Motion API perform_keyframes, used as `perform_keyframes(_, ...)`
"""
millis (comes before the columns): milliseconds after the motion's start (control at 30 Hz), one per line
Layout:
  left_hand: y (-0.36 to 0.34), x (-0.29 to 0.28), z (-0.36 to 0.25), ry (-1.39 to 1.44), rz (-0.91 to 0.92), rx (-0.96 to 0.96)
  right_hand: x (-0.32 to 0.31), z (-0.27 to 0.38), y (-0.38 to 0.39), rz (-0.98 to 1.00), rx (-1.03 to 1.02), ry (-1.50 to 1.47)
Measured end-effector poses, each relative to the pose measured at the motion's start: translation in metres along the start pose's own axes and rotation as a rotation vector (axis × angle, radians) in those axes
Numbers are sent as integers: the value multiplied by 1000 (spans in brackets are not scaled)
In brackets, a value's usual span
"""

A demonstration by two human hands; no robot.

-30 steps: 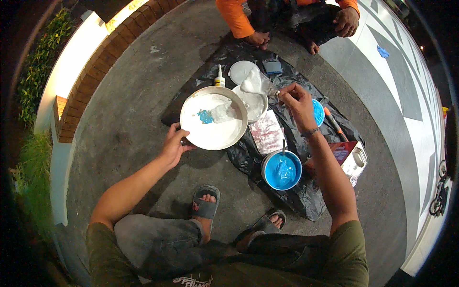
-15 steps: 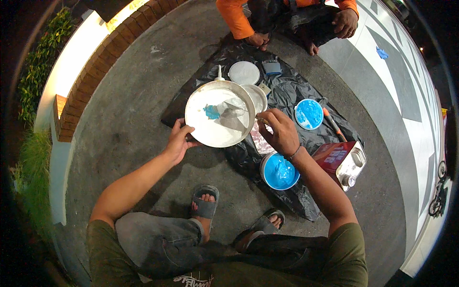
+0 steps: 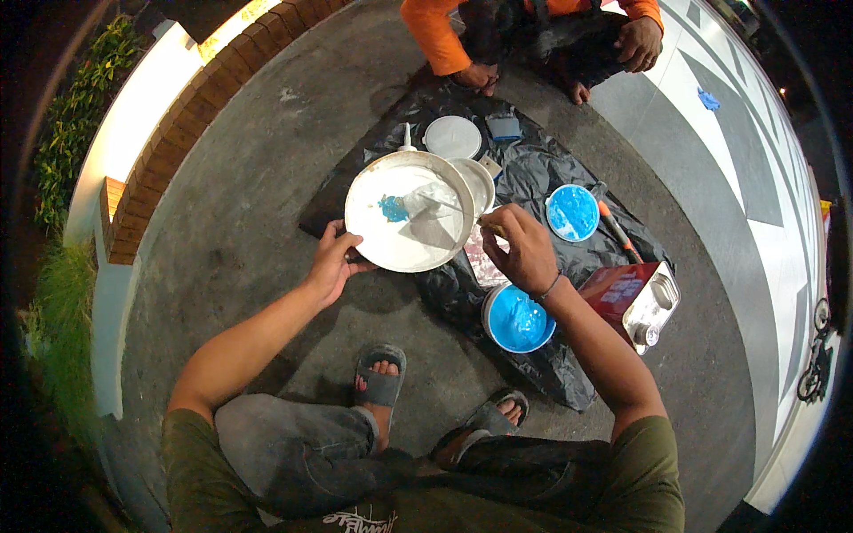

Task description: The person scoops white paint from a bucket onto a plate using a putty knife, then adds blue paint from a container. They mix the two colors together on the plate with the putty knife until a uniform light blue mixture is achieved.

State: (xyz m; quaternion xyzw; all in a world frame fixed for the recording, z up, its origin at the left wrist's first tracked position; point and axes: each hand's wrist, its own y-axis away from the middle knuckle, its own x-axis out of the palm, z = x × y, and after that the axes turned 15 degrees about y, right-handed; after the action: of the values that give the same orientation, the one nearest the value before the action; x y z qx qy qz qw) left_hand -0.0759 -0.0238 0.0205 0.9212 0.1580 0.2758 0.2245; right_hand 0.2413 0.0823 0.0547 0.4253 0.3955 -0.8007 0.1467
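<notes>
Over pavement (image 3: pixel 231 204), right grip (image 3: pixel 526 247) pinches the spatula (image 3: pixel 442 202) — now brought into the dish (image 3: pixel 395 249) left grip (image 3: pixel 331 268) holds.

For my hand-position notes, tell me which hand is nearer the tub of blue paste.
Right. The right hand shows just beyond the tub of blue paste, while the left hand is farther off to its left, holding the white pan.
</notes>
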Motion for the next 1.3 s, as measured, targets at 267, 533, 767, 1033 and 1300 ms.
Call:
perform_keyframes(267, -2, -3, 1, -16, 6, -2, -5, 5, -2, -77, -30, 1)
perform_keyframes(533, -3, -4, 2, -21, 11, 4, 2, 1, 0, -85, -30, -17)
perform_keyframes(767, 1, -2, -2, -52, 0, 25, 7, -6, 8, 111, 67, 17)
perform_keyframes(1033, -1, -4, 1, -68, -2, 44, 2, -8, 4, 124, 112, -22)
perform_keyframes(1300, -4, -7, 1, -19, -5, 25, 3, -11, 1, 61, 387, -217)
